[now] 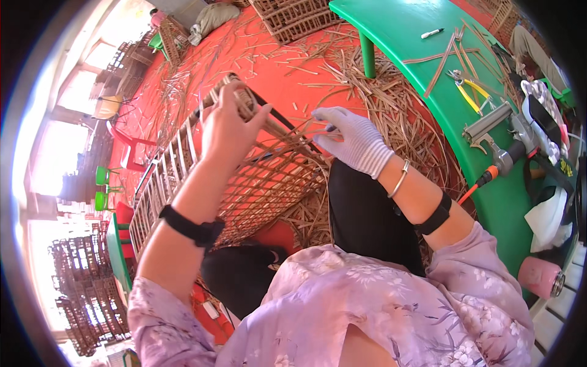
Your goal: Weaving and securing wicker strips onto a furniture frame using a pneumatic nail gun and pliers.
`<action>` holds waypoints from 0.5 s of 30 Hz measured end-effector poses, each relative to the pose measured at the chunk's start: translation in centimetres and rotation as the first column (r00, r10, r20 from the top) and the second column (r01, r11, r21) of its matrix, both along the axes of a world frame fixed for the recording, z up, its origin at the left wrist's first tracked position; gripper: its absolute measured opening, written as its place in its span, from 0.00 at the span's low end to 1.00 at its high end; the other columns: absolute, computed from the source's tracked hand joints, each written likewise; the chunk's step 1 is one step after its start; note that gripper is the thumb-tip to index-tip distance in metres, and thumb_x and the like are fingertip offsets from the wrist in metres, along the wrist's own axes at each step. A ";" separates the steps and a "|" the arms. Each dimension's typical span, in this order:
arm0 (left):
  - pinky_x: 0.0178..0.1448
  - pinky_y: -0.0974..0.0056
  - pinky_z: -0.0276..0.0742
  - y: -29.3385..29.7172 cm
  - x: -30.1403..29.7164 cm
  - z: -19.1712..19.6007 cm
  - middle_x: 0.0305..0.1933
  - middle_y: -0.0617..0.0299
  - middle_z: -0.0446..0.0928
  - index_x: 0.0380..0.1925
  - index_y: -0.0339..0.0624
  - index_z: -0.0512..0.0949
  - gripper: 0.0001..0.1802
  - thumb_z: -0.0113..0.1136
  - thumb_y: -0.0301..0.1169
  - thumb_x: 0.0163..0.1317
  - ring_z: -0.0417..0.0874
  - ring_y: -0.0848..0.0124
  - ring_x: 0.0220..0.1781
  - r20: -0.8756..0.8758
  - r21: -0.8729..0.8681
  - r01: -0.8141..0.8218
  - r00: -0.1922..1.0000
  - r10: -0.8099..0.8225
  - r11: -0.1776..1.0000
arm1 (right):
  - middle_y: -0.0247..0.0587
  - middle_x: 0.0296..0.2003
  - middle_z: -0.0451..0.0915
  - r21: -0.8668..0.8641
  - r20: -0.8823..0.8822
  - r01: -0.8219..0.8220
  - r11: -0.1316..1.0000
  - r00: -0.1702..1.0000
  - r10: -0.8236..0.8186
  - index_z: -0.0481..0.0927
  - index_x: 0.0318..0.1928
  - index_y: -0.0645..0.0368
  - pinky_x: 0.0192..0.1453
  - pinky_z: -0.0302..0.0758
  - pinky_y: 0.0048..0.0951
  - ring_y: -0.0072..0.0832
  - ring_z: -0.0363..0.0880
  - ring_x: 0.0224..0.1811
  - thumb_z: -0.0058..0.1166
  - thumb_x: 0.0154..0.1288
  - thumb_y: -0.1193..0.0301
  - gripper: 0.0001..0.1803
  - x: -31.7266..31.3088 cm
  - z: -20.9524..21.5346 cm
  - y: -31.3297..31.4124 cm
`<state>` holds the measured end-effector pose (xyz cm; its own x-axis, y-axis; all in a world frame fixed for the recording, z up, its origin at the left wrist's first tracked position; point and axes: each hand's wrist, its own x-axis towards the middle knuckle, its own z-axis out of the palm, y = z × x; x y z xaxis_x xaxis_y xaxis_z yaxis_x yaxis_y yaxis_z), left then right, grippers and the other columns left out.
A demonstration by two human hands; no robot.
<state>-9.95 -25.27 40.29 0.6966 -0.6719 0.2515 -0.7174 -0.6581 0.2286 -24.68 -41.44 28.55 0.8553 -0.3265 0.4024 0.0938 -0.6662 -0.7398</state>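
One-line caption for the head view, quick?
Bare left hand grips woven basket frame; gloved right hand pinches a cane strip beside green table.

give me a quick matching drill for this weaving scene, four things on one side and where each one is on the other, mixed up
Things:
1. left hand
2. right hand
3. yellow-handled pliers
4. marker pen

Places:
a. near the far end of the green table
b. in a white knit glove, at the strips beside the basket frame
c. bare, gripping the top rim of the basket frame
d. on the green table, next to loose strips and a metal tool

Pairs: 1-c, 2-b, 3-d, 4-a
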 end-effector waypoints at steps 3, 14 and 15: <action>0.48 0.57 0.77 3.0 0.7 2.7 0.32 0.54 0.83 0.54 0.46 0.68 0.30 0.68 0.45 0.57 0.84 0.63 0.36 -0.131 -0.060 -0.038 0.991 0.030 0.997 | 0.45 0.44 0.80 0.014 0.010 0.022 1.000 1.000 -0.022 0.77 0.52 0.55 0.48 0.79 0.35 0.36 0.83 0.43 0.63 0.59 0.63 0.22 -1.3 -0.2 -0.8; 0.50 0.63 0.74 24.5 9.7 13.1 0.48 0.53 0.78 0.59 0.41 0.70 0.29 0.64 0.42 0.62 0.80 0.69 0.44 0.120 -0.287 -0.286 0.936 0.331 0.914 | 0.43 0.39 0.83 -0.014 -0.092 -0.222 0.975 0.971 0.220 0.80 0.46 0.60 0.47 0.80 0.32 0.35 0.84 0.40 0.63 0.61 0.67 0.15 0.3 1.8 -1.3; 0.50 0.63 0.74 27.9 10.5 14.2 0.48 0.53 0.78 0.59 0.41 0.70 0.29 0.64 0.42 0.62 0.80 0.69 0.44 0.127 -0.293 -0.307 0.926 0.355 0.906 | 0.44 0.39 0.83 -0.084 -0.171 -0.329 0.940 0.935 0.312 0.80 0.46 0.60 0.47 0.80 0.32 0.35 0.84 0.40 0.63 0.61 0.66 0.15 1.1 2.6 -0.6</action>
<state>0.56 2.60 54.46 0.7965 -0.3027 0.5234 -0.5124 -0.7975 0.3186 -23.57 -42.02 31.11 0.9610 0.0143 0.2760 0.2074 -0.6974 -0.6860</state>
